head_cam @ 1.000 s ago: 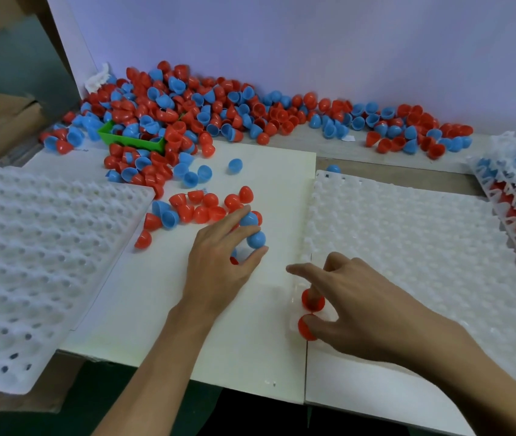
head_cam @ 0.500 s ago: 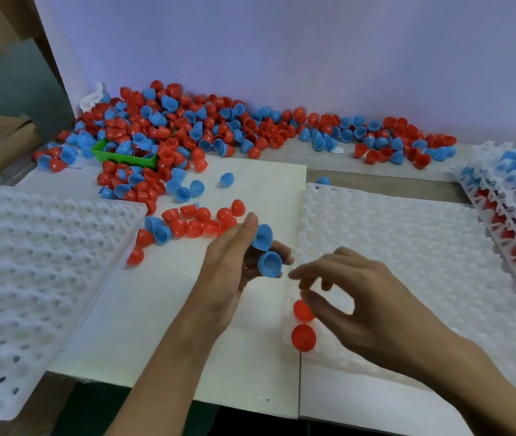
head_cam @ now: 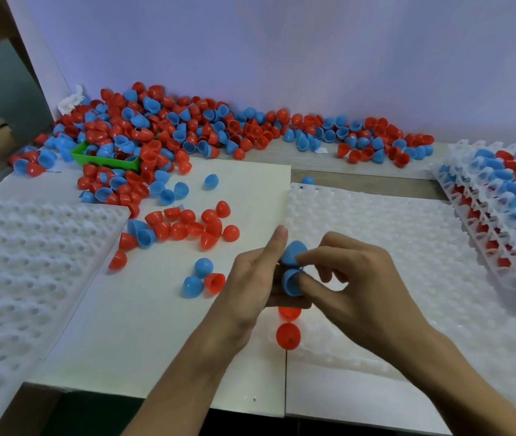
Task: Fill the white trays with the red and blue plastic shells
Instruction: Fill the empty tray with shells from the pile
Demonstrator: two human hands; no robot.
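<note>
The fingers [head_cam: 314, 280] of the right hand [head_cam: 354, 287] are curling in a pinch around the lower of two blue plastic half-shells [head_cam: 291, 281], while the left hand [head_cam: 250, 284] is gripping both, its forefinger lying straight along the upper blue shell [head_cam: 292, 253] and its other fingers folding under the pair. Both hands are meeting just above the near left corner of the empty white moulded tray [head_cam: 407, 247] lying on the right of the worktop [head_cam: 360, 180]. Directly below the hands two red plastic shells [head_cam: 288, 335] are sitting in that tray's nearest pockets, one behind the other. Left of the left hand, two blue shells and one red shell [head_cam: 214, 283] are lying loose on a pale flat board [head_cam: 143, 325], and a small cluster of mostly red shells [head_cam: 187, 228] is resting further back on it. A second empty white tray [head_cam: 23, 262] is lying at the far left. Along the back wall a big heap of red and blue shells [head_cam: 156, 130] is spreading around a green plastic bin [head_cam: 105, 158]. At the far right, stacked white trays filled with shells [head_cam: 508, 196] are sitting tilted
</note>
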